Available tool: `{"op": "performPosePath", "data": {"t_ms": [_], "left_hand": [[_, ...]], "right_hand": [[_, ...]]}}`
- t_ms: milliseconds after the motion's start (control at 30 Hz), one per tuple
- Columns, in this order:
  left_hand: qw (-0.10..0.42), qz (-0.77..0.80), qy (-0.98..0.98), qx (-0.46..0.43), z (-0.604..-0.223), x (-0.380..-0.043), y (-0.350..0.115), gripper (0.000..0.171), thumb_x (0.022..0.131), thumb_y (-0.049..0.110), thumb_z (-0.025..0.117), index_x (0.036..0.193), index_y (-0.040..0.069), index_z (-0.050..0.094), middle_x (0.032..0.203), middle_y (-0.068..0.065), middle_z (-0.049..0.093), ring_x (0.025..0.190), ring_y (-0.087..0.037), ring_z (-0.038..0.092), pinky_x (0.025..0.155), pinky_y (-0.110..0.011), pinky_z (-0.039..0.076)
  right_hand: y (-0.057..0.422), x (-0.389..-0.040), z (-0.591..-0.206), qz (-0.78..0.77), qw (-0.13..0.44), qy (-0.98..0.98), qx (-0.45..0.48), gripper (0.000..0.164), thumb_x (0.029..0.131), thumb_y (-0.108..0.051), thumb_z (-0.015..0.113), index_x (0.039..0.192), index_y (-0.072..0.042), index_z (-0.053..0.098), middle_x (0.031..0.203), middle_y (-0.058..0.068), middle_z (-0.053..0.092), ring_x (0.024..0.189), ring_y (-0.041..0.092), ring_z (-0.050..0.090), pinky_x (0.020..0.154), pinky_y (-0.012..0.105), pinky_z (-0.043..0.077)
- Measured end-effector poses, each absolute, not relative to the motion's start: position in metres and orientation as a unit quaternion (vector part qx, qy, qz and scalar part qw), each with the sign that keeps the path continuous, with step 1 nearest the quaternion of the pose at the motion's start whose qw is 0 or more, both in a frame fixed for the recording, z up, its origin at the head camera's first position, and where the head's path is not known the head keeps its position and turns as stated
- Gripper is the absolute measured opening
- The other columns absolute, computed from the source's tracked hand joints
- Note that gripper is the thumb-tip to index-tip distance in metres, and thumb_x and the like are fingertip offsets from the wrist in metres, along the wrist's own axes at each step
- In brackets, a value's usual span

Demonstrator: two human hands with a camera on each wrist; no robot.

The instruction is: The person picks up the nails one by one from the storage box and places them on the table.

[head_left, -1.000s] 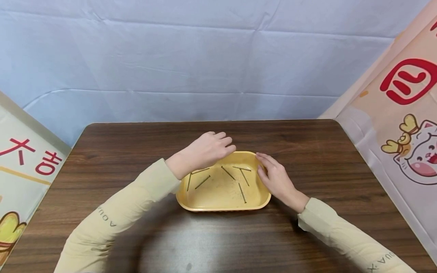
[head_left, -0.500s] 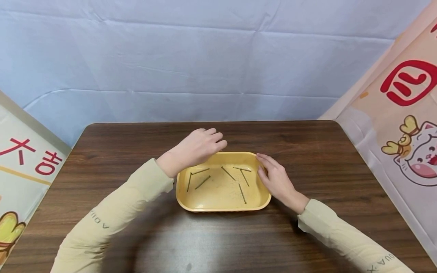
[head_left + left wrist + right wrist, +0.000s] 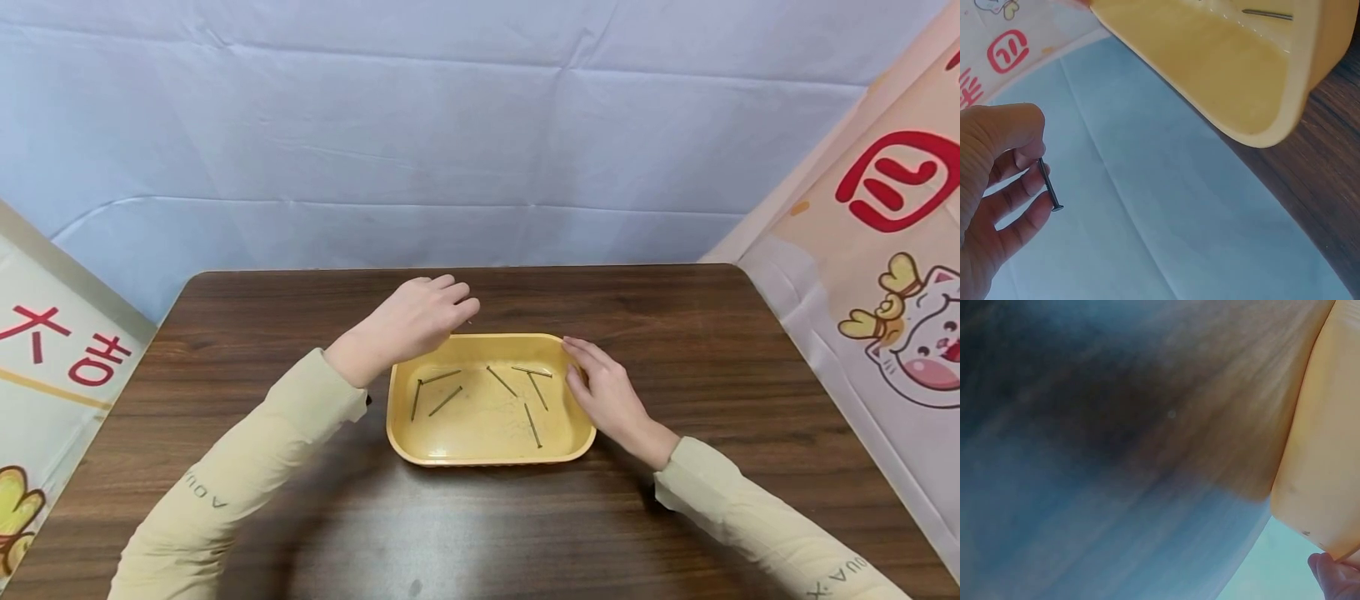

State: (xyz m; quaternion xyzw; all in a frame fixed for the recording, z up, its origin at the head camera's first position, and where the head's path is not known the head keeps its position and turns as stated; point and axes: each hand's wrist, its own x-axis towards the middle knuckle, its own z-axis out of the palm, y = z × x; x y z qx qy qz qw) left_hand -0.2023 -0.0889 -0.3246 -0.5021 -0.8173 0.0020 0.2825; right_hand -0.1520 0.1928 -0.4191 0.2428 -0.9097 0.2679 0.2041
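My left hand is above the back-left rim of a yellow plastic tray. In the left wrist view its thumb and forefinger pinch a dark nail, head end down, apart from the tray. At the tray's right side my right hand holds the far corner, its thumb over the inner side of the rim and its fingers stretched along the edge. Only fingertips of that hand show in the right wrist view, against the tray's outer wall. Several nails lie scattered on the tray's floor.
A dark wood-grain table carries the tray near its middle. Behind it hangs a pale blue cloth. Printed banners stand at both sides, the right one with a cartoon cat.
My left hand has moved leftward and slightly back along the tray's far rim, with part of the nail now showing at its fingertips. The right hand, the tray and the nails inside have stayed put.
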Motion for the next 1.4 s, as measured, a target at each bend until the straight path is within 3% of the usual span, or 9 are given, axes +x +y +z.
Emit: {"op": "performPosePath", "data": {"t_ms": [400,633,1033,1267,1400], "left_hand": [[0.263,-0.015,-0.843,-0.469,-0.325,-0.204,-0.104,0.021,0.069,-0.012,0.048,0.076,0.007,0.053,0.069,-0.004,0.049,0.063,-0.023,0.047,0.05,-0.029,0.039],[0.242,-0.035,-0.861,-0.446,-0.329,-0.207,-0.111,0.024,0.069,-0.011,0.051,0.08,0.009,0.058,0.075,-0.003,0.054,0.07,-0.022,0.052,0.054,-0.03,0.043],[0.199,-0.059,-0.89,-0.406,-0.328,-0.209,-0.121,0.025,0.068,-0.01,0.05,0.083,0.008,0.058,0.078,-0.003,0.054,0.069,-0.021,0.052,0.052,-0.031,0.043],[0.188,-0.065,-0.902,-0.384,-0.327,-0.21,-0.128,0.026,0.067,-0.008,0.05,0.085,0.009,0.058,0.081,-0.002,0.055,0.072,-0.021,0.053,0.054,-0.033,0.043],[0.183,-0.076,-0.905,-0.377,-0.327,-0.21,-0.132,0.025,0.067,-0.007,0.05,0.085,0.008,0.058,0.083,-0.002,0.056,0.073,-0.021,0.053,0.055,-0.033,0.043]], "right_hand": [[0.193,-0.152,-0.42,0.271,0.207,-0.908,0.244,0.032,0.083,0.0,0.055,0.113,0.008,0.059,0.116,0.018,0.058,0.106,0.03,0.056,0.08,0.04,0.049],[0.193,-0.152,-0.42,0.269,0.204,-0.91,0.242,0.032,0.083,-0.001,0.055,0.113,0.008,0.059,0.117,0.017,0.057,0.104,0.029,0.056,0.075,0.038,0.05],[0.192,-0.152,-0.42,0.268,0.196,-0.911,0.243,0.032,0.084,-0.001,0.054,0.115,0.007,0.058,0.118,0.018,0.057,0.106,0.03,0.055,0.078,0.039,0.049],[0.193,-0.151,-0.419,0.269,0.199,-0.911,0.242,0.032,0.084,-0.001,0.054,0.114,0.007,0.059,0.118,0.018,0.057,0.102,0.028,0.057,0.07,0.035,0.049],[0.192,-0.151,-0.419,0.269,0.2,-0.911,0.242,0.032,0.083,0.0,0.054,0.114,0.008,0.058,0.117,0.018,0.057,0.103,0.029,0.056,0.071,0.036,0.049]]}}
